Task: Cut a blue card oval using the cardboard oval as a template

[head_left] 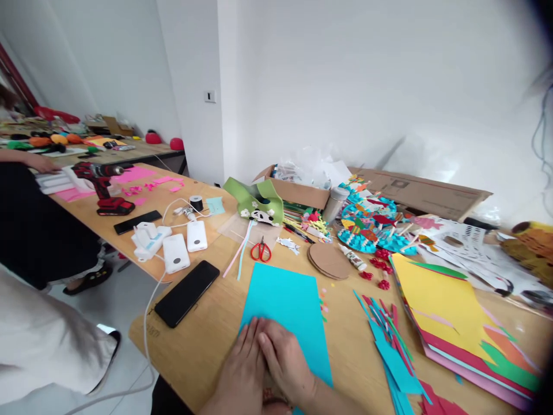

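Observation:
A blue sheet of paper (283, 297) lies on the wooden table. Both hands rest at its lower left edge, pressed side by side. My left hand (244, 363) lies flat with its fingers stretched forward. My right hand (285, 354) is beside it and touches it, its fingers curved together over the left fingertips; what they hold, if anything, is hidden. Past the sheet's top edge lie red-handled scissors (261, 251). A black phone (187, 293) is to the left of the sheet.
Cardboard discs (329, 260), a glue bottle (353, 257), blue paper strips (391, 351) and a coloured paper stack (449, 311) lie right. White power banks (175, 252), a cable and a red drill (103, 187) are left. A person in dark clothes (38, 230) stands at far left.

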A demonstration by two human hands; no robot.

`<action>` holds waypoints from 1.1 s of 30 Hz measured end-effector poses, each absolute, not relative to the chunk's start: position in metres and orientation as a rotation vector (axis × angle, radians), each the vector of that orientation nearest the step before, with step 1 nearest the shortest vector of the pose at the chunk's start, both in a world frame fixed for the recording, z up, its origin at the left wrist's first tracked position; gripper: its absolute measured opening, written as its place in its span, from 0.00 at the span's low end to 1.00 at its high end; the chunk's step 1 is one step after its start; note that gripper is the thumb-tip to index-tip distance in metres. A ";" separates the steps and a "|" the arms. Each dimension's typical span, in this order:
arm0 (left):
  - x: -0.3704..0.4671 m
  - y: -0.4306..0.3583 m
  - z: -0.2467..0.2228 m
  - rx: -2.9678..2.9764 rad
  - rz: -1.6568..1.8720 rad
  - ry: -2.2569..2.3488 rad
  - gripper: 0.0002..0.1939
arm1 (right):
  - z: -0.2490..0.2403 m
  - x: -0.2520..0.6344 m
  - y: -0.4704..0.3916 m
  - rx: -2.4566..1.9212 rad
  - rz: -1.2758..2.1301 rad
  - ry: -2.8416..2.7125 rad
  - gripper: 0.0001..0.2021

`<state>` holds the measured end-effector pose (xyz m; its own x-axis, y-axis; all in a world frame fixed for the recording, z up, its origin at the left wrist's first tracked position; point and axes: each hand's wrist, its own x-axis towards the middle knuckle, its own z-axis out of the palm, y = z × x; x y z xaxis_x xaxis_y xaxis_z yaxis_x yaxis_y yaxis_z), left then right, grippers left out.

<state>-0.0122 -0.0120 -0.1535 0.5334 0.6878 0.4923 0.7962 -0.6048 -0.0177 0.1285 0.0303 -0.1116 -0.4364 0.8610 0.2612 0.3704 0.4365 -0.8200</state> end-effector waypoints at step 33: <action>-0.019 -0.019 -0.144 -2.589 -0.625 -1.449 0.55 | -0.111 0.112 0.061 -1.296 1.055 -1.579 0.28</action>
